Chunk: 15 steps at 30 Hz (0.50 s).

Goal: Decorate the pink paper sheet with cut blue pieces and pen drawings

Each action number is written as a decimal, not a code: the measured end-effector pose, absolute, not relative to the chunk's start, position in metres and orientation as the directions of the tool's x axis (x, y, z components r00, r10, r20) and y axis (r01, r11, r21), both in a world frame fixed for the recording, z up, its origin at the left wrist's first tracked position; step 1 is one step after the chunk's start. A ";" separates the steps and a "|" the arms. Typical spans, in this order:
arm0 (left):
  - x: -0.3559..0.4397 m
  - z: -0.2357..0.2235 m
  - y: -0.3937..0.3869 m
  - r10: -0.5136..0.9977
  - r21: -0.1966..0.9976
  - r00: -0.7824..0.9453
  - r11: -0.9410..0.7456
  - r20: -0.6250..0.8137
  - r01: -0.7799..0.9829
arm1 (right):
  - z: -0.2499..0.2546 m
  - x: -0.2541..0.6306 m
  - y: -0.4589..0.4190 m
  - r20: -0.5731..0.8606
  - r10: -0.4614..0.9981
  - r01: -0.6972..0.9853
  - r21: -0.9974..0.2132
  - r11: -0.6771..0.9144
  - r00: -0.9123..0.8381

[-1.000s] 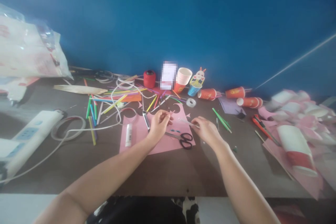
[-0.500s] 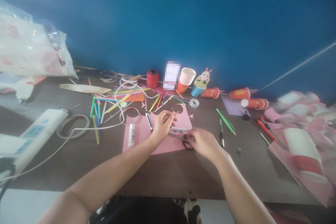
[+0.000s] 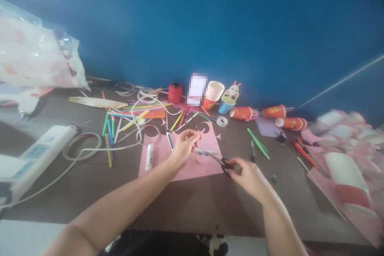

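Note:
My left hand [image 3: 183, 147] is closed in a pinch over the pink paper sheet [image 3: 180, 170], with a small piece of pink paper [image 3: 202, 131] at its fingertips. My right hand [image 3: 249, 176] grips the dark handles of a pair of scissors [image 3: 221, 161]. Their blades point left, toward my left hand, over the sheet's right part. Beneath the blades lies a pink rounded shape [image 3: 204, 159] with blue marks on it. A white glue stick [image 3: 149, 157] lies on the sheet's left side, and a slim dark-and-white tool [image 3: 169, 139] rests by my left hand. The sheet's far edge has curved cut-outs.
Colourful sticks [image 3: 136, 120] and a white cable [image 3: 105, 149] spread across the left. Behind stand red thread [image 3: 175, 93], stacked paper cups [image 3: 215, 91] and a blue rabbit cup [image 3: 226, 106]. At right lie a pen [image 3: 253, 152], a red utility knife [image 3: 306, 154] and a white-and-red cup [image 3: 348, 180].
My right hand has moved right and slightly toward me with the scissors, drawing them away from my left hand. My left hand stays nearly in place, still pinching.

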<state>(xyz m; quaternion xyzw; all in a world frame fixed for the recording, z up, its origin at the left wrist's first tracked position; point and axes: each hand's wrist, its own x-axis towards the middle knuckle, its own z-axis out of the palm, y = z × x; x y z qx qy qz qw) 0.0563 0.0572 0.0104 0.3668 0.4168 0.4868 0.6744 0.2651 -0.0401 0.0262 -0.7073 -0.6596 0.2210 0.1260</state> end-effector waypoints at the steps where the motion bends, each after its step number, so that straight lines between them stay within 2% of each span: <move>1: 0.056 0.010 0.058 0.955 0.873 0.191 0.285 -0.225 -0.395 | 0.023 0.269 -0.042 -0.167 0.984 0.837 -0.528 -0.147 0.067; 3: 0.055 0.008 0.059 0.936 0.811 0.226 0.348 -0.270 -0.471 | 0.014 0.272 -0.045 -0.197 0.974 0.699 -0.682 -0.216 0.108; 6: 0.056 0.008 0.058 0.907 0.747 0.281 0.418 -0.313 -0.517 | 0.005 0.257 -0.047 -0.219 0.968 0.301 -0.921 -0.248 0.125; 9: 0.059 0.009 0.054 0.882 0.721 0.336 0.466 -0.331 -0.513 | 0.000 0.230 -0.047 -0.244 0.966 -0.045 -0.969 -0.241 0.084; 11: 0.061 0.011 0.051 0.863 0.705 0.368 0.498 -0.346 -0.504 | -0.002 0.215 -0.047 -0.242 0.969 -0.104 -0.967 -0.235 0.059; 15: 0.064 0.013 0.046 0.846 0.699 0.390 0.525 -0.364 -0.486 | -0.005 0.201 -0.046 -0.233 0.971 -0.049 -0.972 -0.231 0.046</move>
